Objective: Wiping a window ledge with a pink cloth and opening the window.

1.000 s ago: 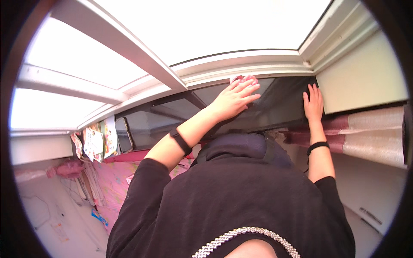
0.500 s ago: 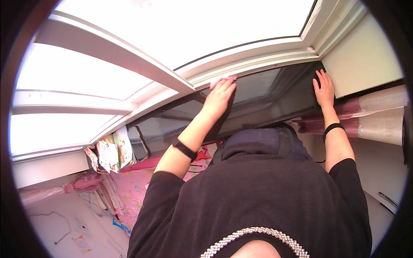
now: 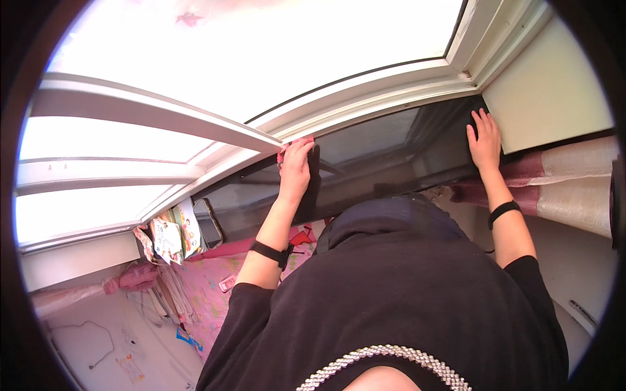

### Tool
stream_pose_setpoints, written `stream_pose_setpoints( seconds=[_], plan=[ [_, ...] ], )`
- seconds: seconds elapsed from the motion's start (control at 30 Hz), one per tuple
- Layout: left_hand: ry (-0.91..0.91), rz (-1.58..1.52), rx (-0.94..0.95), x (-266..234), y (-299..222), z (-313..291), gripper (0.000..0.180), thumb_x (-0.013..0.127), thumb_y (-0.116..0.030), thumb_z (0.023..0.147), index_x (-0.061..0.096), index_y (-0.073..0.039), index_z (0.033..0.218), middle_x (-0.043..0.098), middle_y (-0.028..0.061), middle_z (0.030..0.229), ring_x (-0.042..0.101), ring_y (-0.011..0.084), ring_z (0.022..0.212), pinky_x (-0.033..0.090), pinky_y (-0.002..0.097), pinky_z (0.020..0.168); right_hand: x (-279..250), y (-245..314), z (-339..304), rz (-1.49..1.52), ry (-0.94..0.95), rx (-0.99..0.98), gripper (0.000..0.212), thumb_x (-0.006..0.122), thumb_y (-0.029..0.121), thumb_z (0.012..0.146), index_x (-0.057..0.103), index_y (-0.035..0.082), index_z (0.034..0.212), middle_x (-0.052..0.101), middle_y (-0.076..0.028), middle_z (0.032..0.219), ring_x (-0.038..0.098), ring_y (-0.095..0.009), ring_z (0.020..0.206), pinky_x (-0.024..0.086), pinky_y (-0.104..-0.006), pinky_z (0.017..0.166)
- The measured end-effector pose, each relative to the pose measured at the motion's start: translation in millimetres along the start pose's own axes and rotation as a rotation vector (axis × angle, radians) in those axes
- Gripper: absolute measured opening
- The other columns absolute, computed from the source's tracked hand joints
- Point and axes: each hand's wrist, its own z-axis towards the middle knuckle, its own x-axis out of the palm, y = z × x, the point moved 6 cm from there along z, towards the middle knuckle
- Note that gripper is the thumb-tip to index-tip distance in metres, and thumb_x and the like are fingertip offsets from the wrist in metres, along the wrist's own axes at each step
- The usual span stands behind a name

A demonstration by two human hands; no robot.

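Note:
A red-pink cloth (image 3: pixel 281 157) lies bunched under my left hand (image 3: pixel 296 173), which presses it against the glossy black windowsill (image 3: pixel 372 146). Only bits of the cloth show around the fingertips, close to the white window frame (image 3: pixel 365 102) where the upright bar meets it. At the sill's right end rests my right hand (image 3: pixel 484 146), its fingers spread flat beside the pale side wall, with nothing in it.
A phone (image 3: pixel 208 222) and several booklets (image 3: pixel 175 236) stand at the sill's left end. Below them is a pink patterned bedspread (image 3: pixel 208 280). Curtains hang on the right (image 3: pixel 567 189) and left (image 3: pixel 134 277). The open window sash (image 3: pixel 111 171) reaches in at left.
My left hand has slid the cloth leftward along the sill, up to the upright bar of the window. The right hand stays on the sill's right end.

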Motion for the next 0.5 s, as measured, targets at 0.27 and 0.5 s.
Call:
stream_pose_setpoints(
  seconds=[0.27,0.5],
  plan=[
    [0.226,-0.328,0.204,104.1,-81.4,58.5,0.039,0.054,0.010,0.085,0.062,-0.004,0.121,0.055,0.0182,0.135,0.048,0.0337,0.131,0.038,0.0421,0.109,-7.9,7.0,-1.0,0.023,0.015,0.009,0.043,0.057,0.028,0.094,0.055,0.011,0.134,0.049,-0.010,0.144,0.041,-0.033,0.134,0.033,-0.0451,0.111],
    [0.491,-0.106,0.440,123.2,-154.9,92.2,0.044,0.067,-0.003,0.082,0.059,-0.007,0.124,0.053,0.0176,0.137,0.047,0.0340,0.130,0.037,0.0431,0.109,-7.8,1.2,-0.8,0.123,0.029,0.010,0.042,0.058,0.027,0.094,0.057,0.011,0.132,0.050,-0.009,0.143,0.041,-0.033,0.135,0.033,-0.0450,0.112]
  ],
)
